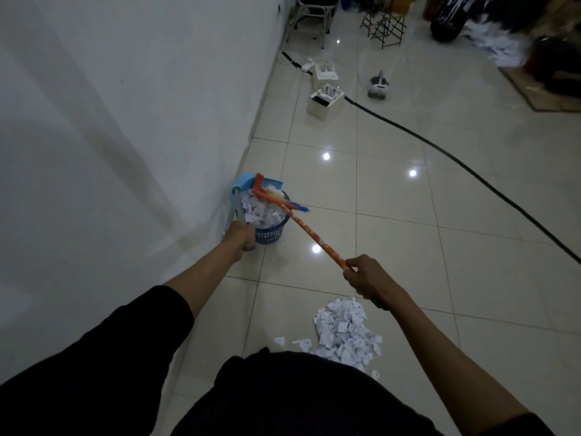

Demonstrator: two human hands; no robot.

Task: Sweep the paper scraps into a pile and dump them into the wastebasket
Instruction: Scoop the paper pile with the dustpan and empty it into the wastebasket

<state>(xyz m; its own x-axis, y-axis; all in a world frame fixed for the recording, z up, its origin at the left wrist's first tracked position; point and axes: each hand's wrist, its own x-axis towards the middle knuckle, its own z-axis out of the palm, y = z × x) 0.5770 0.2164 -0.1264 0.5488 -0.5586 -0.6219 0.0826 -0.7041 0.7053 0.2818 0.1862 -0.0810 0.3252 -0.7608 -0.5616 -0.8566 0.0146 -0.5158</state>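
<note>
So the dustpan (pixel 243 184) is tipped up over the wastebasket (pixel 270 232) right against the wall, with the left hand (pixel 240 236) wrapped round its handle just beside the basket's near rim, and the right hand (pixel 364 273) is clamped on the broom (pixel 314 236) partway down the orange stick. What the next bit turns on, I'd say: the stick runs on a long diagonal from the right-hand grip up and to the left, so the broom head (pixel 270 195) sits over the basket mouth, touching or nearly touching the pan, at the far end from the hand. The basket looks already heaped with paper scraps (pixel 261 212), while a second pile of scraps (pixel 341 333) lies on the floor (pixel 377 199) close to the person's body, under the right forearm and well apart from the basket. So the pile is back toward the person from both grips, and the right hand is clearly the nearer one (the broom would have to swing all the way back along its own line to reach it). My guess is the job's about halfway. Hard to make out: the near edge of the pile is cut off by the dark clothing, the left fingers are mostly hidden behind the hand, and I can't tell if the pan still holds scraps.
</note>
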